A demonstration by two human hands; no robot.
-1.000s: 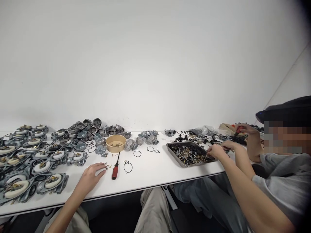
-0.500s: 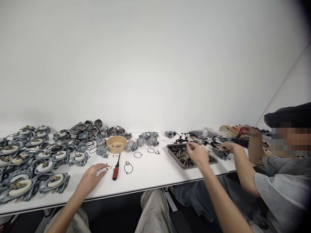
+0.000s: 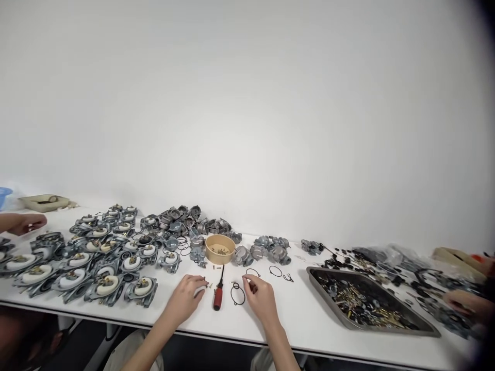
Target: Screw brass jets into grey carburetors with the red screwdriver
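On the white table, my left hand [image 3: 186, 297] rests with thumb and fingers apart, its fingertips beside a few small brass screws [image 3: 210, 285]. A screwdriver [image 3: 218, 297] with a red handle lies between my hands, its shaft pointing away from me. My right hand [image 3: 263, 298] has thumb and index finger pinched together above a black rubber gasket ring [image 3: 238, 296]; whatever is in the pinch is too small to make out. Behind the screwdriver stands a round tan bowl [image 3: 219, 249] with small screws in its bottom. More black gasket rings [image 3: 276, 271] lie to the right.
Rows of carburetor bodies [image 3: 106, 285] with white floats cover the left side. Metal float bowls [image 3: 195, 212] are heaped behind. A dark metal tray [image 3: 350, 324] of small brass and black parts sits at right. Other people's hands [image 3: 28, 223] show at both edges.
The view has swung left. My right hand has moved from over the parts tray back to beside the screwdriver. My left hand stays near the screws.
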